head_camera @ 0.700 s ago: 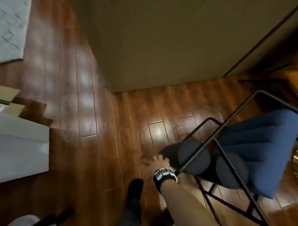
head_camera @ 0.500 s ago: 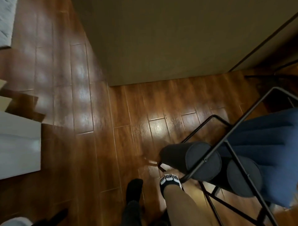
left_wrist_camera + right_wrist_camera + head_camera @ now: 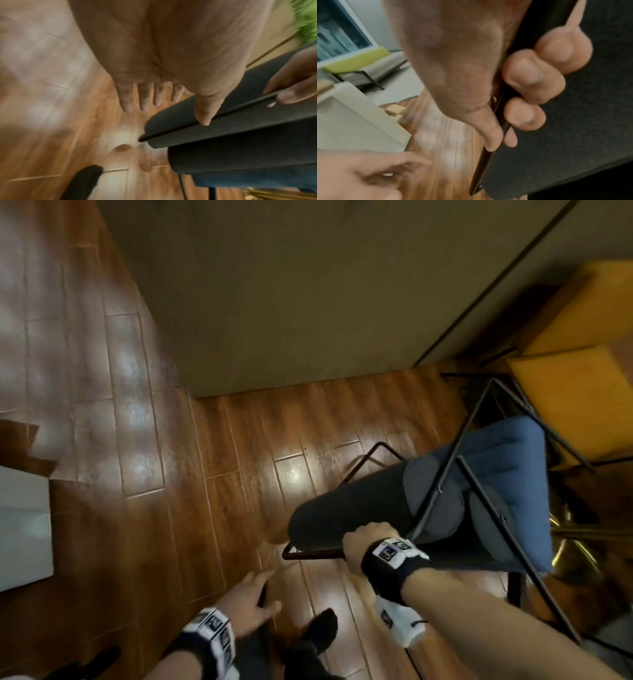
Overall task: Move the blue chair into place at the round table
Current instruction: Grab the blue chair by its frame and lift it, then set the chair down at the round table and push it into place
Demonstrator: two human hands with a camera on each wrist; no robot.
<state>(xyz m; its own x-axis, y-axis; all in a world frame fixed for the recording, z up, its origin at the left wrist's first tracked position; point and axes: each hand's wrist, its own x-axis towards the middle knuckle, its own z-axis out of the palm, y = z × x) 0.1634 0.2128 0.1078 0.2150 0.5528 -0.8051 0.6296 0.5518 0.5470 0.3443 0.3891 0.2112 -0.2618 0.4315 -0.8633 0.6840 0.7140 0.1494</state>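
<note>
One blue chair (image 3: 507,460), tilted; R hand (image 3: 368,542) grips frame, L hand (image 3: 251,601) prob. free.

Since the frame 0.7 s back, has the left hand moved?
Yes. The left hand was out of the head view then; now it is in view at lower left, open above the wood floor, reaching toward the blue chair's black frame bar.
</note>
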